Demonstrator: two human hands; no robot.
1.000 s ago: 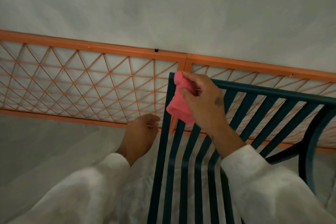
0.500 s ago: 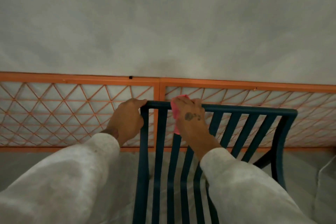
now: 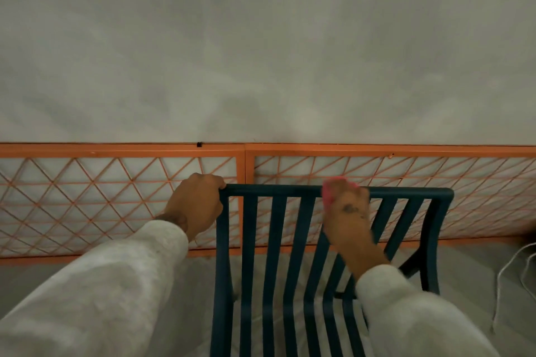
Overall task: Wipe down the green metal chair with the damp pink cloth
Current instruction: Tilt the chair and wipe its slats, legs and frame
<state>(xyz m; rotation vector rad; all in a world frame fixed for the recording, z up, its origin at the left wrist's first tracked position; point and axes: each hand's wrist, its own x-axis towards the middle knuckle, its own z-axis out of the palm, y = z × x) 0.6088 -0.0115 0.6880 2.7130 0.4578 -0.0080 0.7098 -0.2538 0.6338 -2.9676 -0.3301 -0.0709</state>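
Note:
The green metal chair (image 3: 275, 240) stands in front of me, seen from behind and above, with vertical slats under a top rail. My left hand (image 3: 195, 206) grips the left corner of that top rail. My right hand (image 3: 346, 211) presses the pink cloth (image 3: 329, 193) against the top rail, right of its middle. Only a small pink edge of the cloth shows around my fingers; the rest is hidden under the hand.
An orange lattice fence (image 3: 116, 200) runs across the view just behind the chair, against a pale grey wall (image 3: 261, 52). A thin white cord (image 3: 504, 278) lies on the floor at the right. Both my sleeves are light grey.
My right hand has slid the cloth rightward along the top rail, from near the left corner to right of the middle. My left hand rose to grip the rail's left corner.

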